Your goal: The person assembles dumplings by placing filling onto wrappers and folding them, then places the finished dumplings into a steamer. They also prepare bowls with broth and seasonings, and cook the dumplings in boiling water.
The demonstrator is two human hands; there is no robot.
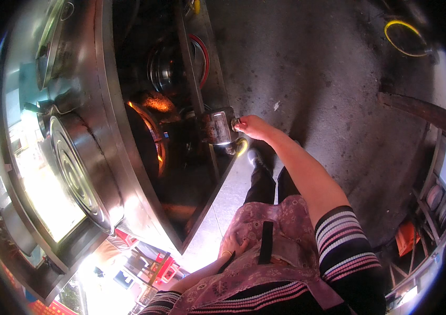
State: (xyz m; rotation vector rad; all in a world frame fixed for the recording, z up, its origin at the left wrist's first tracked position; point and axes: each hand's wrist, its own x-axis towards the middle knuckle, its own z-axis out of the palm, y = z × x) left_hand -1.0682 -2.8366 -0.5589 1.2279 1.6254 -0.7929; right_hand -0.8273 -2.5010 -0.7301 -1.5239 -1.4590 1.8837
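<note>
My right hand point(252, 126) reaches forward and has its fingers closed around a small knob point(235, 125). The knob sits on the front of a scorched metal box point(219, 128), fixed to the lower rail point(195, 82) of a stainless steel stove stand. Just under the box is a bright yellow curved tube or ring point(242, 147). Inside the dark stand, a round burner point(160, 147) glows orange along its rim. My left hand point(234, 243), with a yellow band at the wrist, lies against my patterned pink apron point(246, 220) and holds nothing.
A large lidded metal pot point(75, 173) stands on the steel counter point(106, 130) at left. Behind the rail shows a round metal vessel with a red rim point(206, 59). A yellow ring point(404, 38) is at far right, above a wooden beam point(416, 108). Stained concrete floor point(325, 98) lies between.
</note>
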